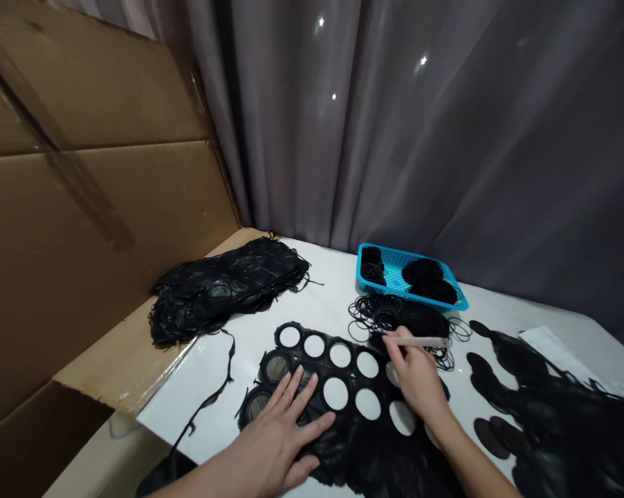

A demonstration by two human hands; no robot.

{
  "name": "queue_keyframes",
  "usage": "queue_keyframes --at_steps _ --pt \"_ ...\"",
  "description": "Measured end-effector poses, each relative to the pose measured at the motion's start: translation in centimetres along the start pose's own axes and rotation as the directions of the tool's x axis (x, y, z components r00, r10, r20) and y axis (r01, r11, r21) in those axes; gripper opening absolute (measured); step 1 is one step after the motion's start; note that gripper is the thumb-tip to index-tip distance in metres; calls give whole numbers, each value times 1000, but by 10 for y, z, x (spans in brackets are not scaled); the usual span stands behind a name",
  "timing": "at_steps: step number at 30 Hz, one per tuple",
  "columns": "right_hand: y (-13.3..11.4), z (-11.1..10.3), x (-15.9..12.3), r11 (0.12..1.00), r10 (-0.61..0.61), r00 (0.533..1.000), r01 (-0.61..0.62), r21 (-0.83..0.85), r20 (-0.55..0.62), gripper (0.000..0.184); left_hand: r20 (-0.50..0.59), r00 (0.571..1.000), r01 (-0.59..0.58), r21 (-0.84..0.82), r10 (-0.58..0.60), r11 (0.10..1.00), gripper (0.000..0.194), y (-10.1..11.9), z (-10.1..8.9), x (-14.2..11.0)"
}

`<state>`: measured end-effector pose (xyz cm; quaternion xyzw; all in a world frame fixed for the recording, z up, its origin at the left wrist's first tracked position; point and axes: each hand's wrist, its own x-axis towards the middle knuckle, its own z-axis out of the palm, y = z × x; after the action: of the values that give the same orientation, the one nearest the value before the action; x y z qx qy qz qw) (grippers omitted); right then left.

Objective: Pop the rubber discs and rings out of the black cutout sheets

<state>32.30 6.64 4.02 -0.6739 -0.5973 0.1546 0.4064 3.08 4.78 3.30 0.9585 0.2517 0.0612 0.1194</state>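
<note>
Black punched sheet [323,370] lies flat under the spread left hand [278,436]; the right hand [416,377], nearer the black rings [379,315], pinches a pale stick [420,341] lying crosswise.

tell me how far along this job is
Done: most holes in the black perforated sheet look cleared, with thin black rings heaped behind it. In hand: the right hand holds a pale slender stick near a hole; the left hand presses the sheet. Left: dark discs fill two holes, and a pile of black sheets lies beside.
</note>
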Motion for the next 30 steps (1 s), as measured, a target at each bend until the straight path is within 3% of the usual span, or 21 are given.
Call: queue_keyframes --at_steps 2,5,8,11,18,30 --pt "-8 -2 10 1000 -8 1000 8 26 27 25 -7 1000 -1 -2 1 1000 84 -1 -1 -1" --pt "-30 26 4 994 -89 985 78 78 148 25 -49 998 46 17 -45 999 81 -6 -1 -8" --pt "-50 61 -14 971 -234 926 209 116 295 24 -105 990 105 71 -97 992 65 -13 -1 -18" --pt "-57 77 -30 944 -324 862 265 198 389 18 -97 991 105 86 -96 991 63 -19 -2 -28" --pt "-55 72 -37 954 -245 836 118 274 492 12 -56 994 95 36 -92 995 70 -23 -3 -33" --pt "-57 73 -35 959 -257 834 157 236 489 12 -25 994 106 50 -105 993 74 -23 -1 -32"
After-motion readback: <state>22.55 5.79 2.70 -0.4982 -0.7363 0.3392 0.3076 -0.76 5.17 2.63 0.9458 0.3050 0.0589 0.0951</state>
